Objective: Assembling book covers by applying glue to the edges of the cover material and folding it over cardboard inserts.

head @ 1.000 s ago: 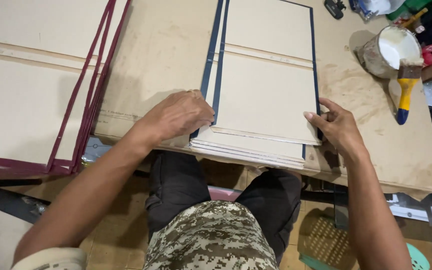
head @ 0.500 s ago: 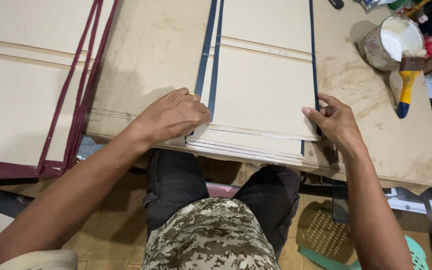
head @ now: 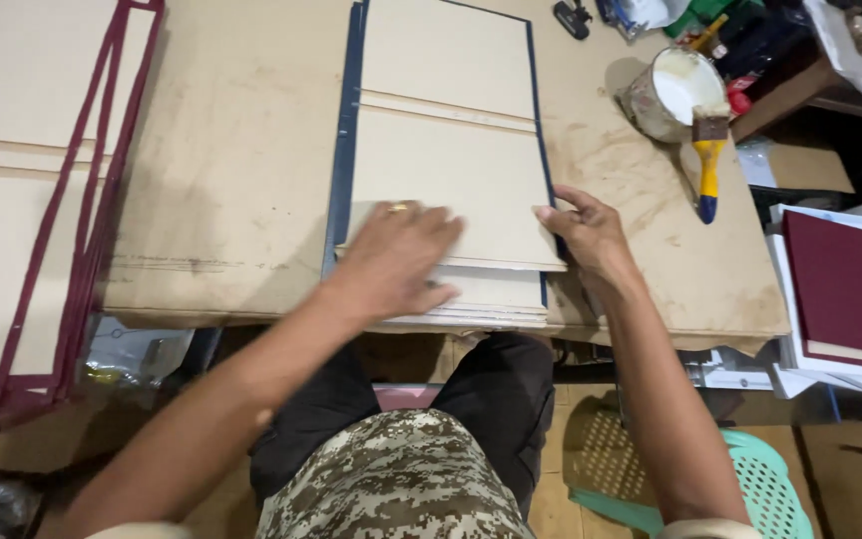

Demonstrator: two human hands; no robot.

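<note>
at the far left lies a stack of tan boards with maroon edging (head: 22,230), partly overhanging the worktop (head: 221,180), which is covered in stained brown card. near the middle sits the stack of tan boards with navy edging (head: 446,150), running away from the person, its near end reaching the worktop's front edge, where several layers show fanned slightly.

the left hand (head: 396,262) lies flat, palm down, on the near left part of the top board, fingers spread and pointing right; a ring shows on one finger. its grip is released, pressing rather than grasping. the right hand (head: 586,232) is at the stack's right edge, fingertips curled onto the navy edging and the top board's rim, thumb toward the left; it pinches the edge lightly, though how firmly cannot be told.

further right, near the worktop's far corner, stands a white glue pot (head: 672,92) with a brush (head: 708,165) resting on its rim, yellow handle pointing toward the person. right of the worktop, lower down, lies a maroon cover (head: 845,289) on white sheets. below, a green plastic stool (head: 765,479) shows beside the person's dark trousers.
</note>
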